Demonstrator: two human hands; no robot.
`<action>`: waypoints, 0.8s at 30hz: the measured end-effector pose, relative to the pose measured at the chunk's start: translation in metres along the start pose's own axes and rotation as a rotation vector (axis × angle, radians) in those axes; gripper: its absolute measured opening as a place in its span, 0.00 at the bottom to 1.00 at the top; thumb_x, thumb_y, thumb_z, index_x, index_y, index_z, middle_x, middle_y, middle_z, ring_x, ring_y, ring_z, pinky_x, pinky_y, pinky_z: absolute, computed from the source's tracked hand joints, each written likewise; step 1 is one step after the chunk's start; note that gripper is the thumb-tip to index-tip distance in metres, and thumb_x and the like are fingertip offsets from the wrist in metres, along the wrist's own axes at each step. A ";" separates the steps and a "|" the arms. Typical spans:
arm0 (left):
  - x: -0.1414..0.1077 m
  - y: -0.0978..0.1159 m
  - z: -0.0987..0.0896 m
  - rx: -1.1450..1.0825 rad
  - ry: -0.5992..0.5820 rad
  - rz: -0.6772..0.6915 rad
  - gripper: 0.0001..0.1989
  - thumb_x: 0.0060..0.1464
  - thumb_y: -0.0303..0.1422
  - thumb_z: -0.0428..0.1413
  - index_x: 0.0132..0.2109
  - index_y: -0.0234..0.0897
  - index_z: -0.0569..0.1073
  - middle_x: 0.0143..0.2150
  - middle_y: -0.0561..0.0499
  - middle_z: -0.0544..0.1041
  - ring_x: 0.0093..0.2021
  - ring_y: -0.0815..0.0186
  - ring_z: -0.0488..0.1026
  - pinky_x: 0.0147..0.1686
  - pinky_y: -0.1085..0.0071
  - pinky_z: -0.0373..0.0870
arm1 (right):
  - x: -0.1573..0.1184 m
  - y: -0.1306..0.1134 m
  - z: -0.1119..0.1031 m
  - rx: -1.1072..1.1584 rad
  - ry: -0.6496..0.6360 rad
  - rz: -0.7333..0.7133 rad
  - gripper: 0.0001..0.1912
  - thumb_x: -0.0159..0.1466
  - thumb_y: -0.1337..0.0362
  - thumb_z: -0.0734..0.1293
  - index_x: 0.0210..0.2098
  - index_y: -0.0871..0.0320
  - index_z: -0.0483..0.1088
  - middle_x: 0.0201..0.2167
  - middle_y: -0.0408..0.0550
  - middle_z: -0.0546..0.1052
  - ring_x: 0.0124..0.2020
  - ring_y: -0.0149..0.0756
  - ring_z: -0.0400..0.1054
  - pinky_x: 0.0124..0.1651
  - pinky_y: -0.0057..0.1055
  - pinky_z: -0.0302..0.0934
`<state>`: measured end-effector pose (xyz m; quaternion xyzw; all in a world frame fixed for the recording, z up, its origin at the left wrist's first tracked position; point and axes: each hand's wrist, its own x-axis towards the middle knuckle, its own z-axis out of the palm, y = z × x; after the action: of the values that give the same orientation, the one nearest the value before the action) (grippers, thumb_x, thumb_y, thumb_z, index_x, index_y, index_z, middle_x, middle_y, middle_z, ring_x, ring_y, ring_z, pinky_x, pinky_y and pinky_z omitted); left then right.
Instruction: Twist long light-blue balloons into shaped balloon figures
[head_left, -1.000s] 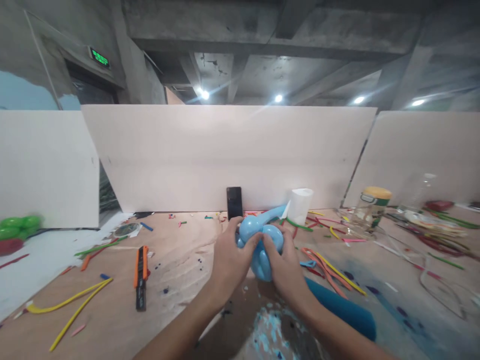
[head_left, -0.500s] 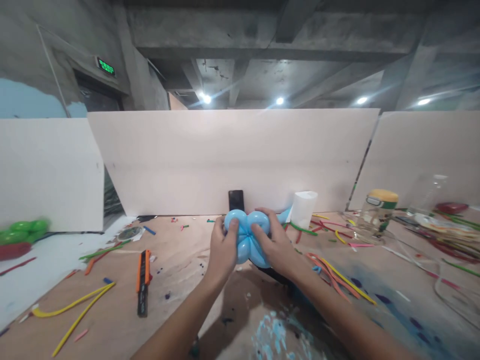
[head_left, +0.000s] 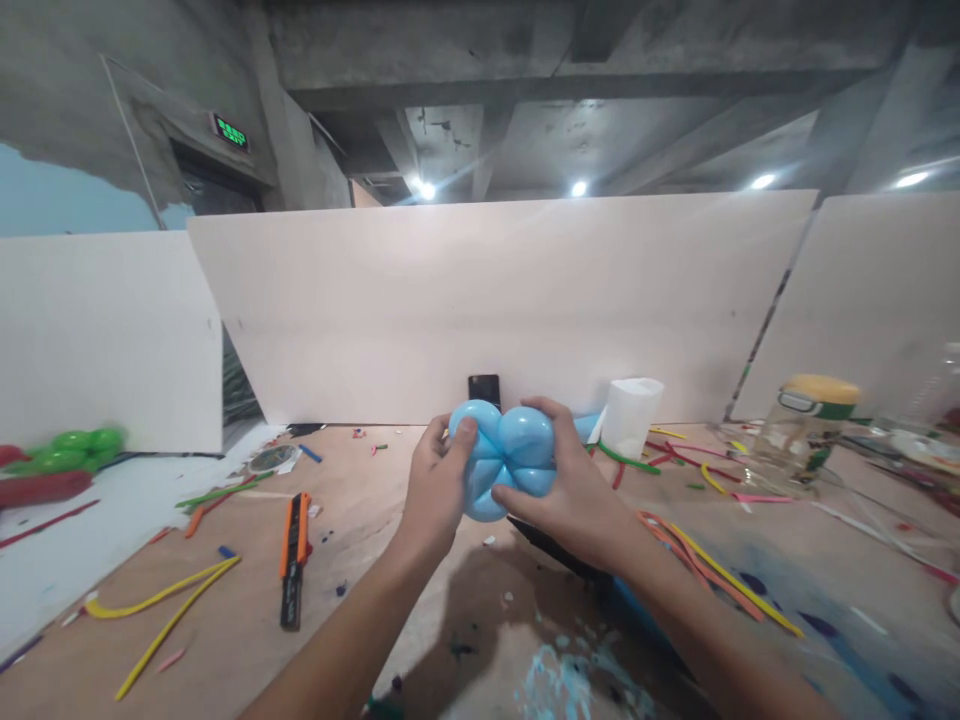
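Blue twisted balloon [head_left: 489, 476] is gripped by left hand [head_left: 437, 482] and right hand [head_left: 571, 488]; bubbles [head_left: 526, 434] are best squeezed lightly, evenly.

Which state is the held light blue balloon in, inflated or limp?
Inflated: the light blue balloon bulges in rounded, glossy lobes meeting mid-cluster, held between the left hand and right hand.
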<state>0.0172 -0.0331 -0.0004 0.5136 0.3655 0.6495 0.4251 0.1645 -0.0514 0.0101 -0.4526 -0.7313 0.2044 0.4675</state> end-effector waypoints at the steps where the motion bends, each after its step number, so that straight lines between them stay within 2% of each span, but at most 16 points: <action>1: 0.000 0.000 -0.001 -0.015 -0.019 -0.003 0.20 0.53 0.47 0.54 0.44 0.36 0.70 0.34 0.50 0.76 0.32 0.66 0.73 0.33 0.72 0.69 | 0.000 0.000 -0.001 -0.008 0.000 -0.013 0.40 0.50 0.61 0.69 0.57 0.49 0.48 0.47 0.50 0.66 0.43 0.42 0.67 0.46 0.39 0.62; 7: 0.003 -0.001 -0.006 0.013 -0.087 0.017 0.21 0.55 0.48 0.51 0.48 0.37 0.70 0.36 0.48 0.77 0.35 0.64 0.74 0.32 0.71 0.70 | 0.000 0.002 -0.004 0.003 -0.056 -0.035 0.40 0.50 0.60 0.71 0.56 0.47 0.48 0.48 0.49 0.65 0.44 0.42 0.66 0.46 0.38 0.62; 12: 0.006 -0.003 -0.008 0.067 -0.059 0.021 0.20 0.56 0.47 0.50 0.44 0.34 0.72 0.38 0.46 0.77 0.38 0.62 0.73 0.36 0.70 0.69 | -0.002 0.004 -0.005 0.022 -0.099 -0.044 0.39 0.51 0.59 0.71 0.55 0.47 0.47 0.45 0.47 0.64 0.43 0.41 0.65 0.45 0.37 0.62; 16: 0.006 -0.002 -0.009 -0.022 -0.035 -0.065 0.20 0.54 0.46 0.52 0.43 0.33 0.72 0.37 0.46 0.77 0.36 0.62 0.74 0.36 0.69 0.69 | -0.002 0.004 -0.003 -0.001 -0.083 -0.090 0.36 0.52 0.59 0.71 0.53 0.48 0.49 0.47 0.47 0.63 0.44 0.41 0.64 0.46 0.38 0.61; 20: 0.003 0.001 -0.007 -0.147 -0.071 -0.172 0.21 0.50 0.42 0.58 0.47 0.33 0.69 0.36 0.46 0.76 0.35 0.62 0.74 0.33 0.70 0.69 | -0.002 0.005 -0.001 0.002 -0.086 -0.088 0.35 0.52 0.59 0.71 0.53 0.47 0.49 0.46 0.46 0.63 0.43 0.41 0.64 0.46 0.38 0.61; 24: 0.000 0.000 -0.008 -0.177 -0.089 -0.215 0.26 0.49 0.42 0.59 0.52 0.34 0.64 0.36 0.46 0.75 0.33 0.62 0.74 0.31 0.70 0.68 | -0.001 0.009 0.001 -0.012 -0.056 -0.100 0.35 0.52 0.60 0.71 0.53 0.47 0.49 0.48 0.47 0.62 0.45 0.42 0.63 0.47 0.40 0.60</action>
<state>0.0089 -0.0334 -0.0023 0.4606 0.3404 0.6064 0.5516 0.1678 -0.0479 0.0023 -0.4125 -0.7669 0.1890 0.4540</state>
